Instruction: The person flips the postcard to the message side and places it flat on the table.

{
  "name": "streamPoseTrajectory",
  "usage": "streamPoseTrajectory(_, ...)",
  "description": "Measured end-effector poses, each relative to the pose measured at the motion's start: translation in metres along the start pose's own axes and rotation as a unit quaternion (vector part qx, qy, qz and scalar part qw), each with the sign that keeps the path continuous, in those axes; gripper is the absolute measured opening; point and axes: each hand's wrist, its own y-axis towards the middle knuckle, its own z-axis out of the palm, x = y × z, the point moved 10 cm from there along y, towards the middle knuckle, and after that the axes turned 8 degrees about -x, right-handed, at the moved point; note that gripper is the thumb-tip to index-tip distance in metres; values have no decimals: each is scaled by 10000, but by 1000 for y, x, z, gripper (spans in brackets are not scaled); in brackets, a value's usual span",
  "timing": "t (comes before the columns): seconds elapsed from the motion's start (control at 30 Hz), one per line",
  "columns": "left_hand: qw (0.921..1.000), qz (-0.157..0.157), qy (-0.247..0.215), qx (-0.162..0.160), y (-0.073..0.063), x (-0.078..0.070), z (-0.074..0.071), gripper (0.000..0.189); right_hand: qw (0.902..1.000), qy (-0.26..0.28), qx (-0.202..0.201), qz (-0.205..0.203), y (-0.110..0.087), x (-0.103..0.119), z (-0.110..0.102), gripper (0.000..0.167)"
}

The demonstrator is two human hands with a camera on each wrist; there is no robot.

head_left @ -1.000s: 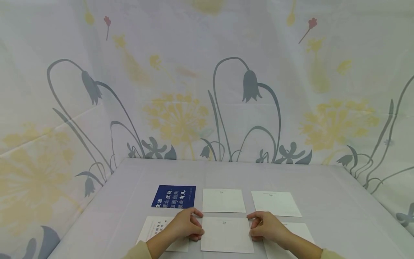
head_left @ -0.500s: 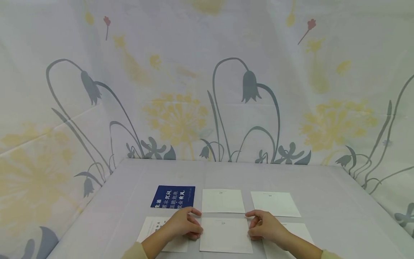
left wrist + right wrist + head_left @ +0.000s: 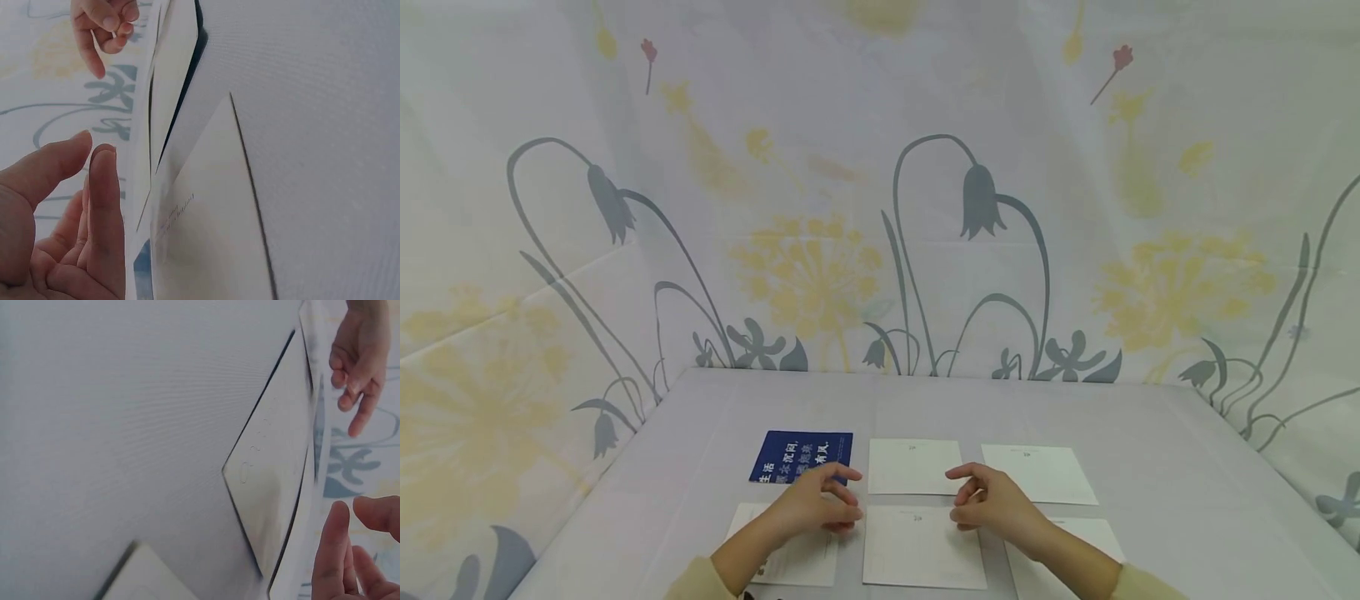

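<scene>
Both hands hover above the cards with nothing between their fingers. My left hand (image 3: 812, 504) is over the gap left of the front middle white card (image 3: 917, 554), fingers loosely bent. On the other side, my right hand (image 3: 992, 504) overlaps that card's upper right edge in the head view. Beneath the left hand lie a white printed card (image 3: 808, 562) and a dark blue card (image 3: 782, 450) with white lettering, both partly hidden. In the left wrist view, thumb and fingers (image 3: 105, 194) stand clear above a pale card (image 3: 212, 231).
Further back lie a middle white card (image 3: 910, 467) and a right white card (image 3: 1037, 475). Another white card (image 3: 1093, 537) sits at front right, partly under the right forearm. The pale grey table (image 3: 1180, 467) ends at a flower-printed curtain (image 3: 850, 167).
Both hands have come off the front middle card's sides and lifted up and back, the right one inward over the card, the left slightly outward. The cards lie as before.
</scene>
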Motion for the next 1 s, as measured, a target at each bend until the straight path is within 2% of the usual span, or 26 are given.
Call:
streamPoseTrajectory(0.2, 9998, 195, 82, 44, 2, -5, -11, 55, 9999, 64, -13, -156, 5, 12, 7, 53)
streamPoseTrajectory(0.5, 9958, 819, 380, 124, 4, -14, -37, 55, 9990, 2, -211, -400, 19, 26, 19, 50)
streamPoseTrajectory(0.73, 9923, 1089, 599, 12, 5, -11, -63, 55, 9970, -104, -338, -688, 30, 37, 34, 49)
streamPoseTrajectory(1.0, 9851, 1379, 997, -243, 9, -8, -87, 55, 9936, -519, -473, -886, 43, 36, 47, 45)
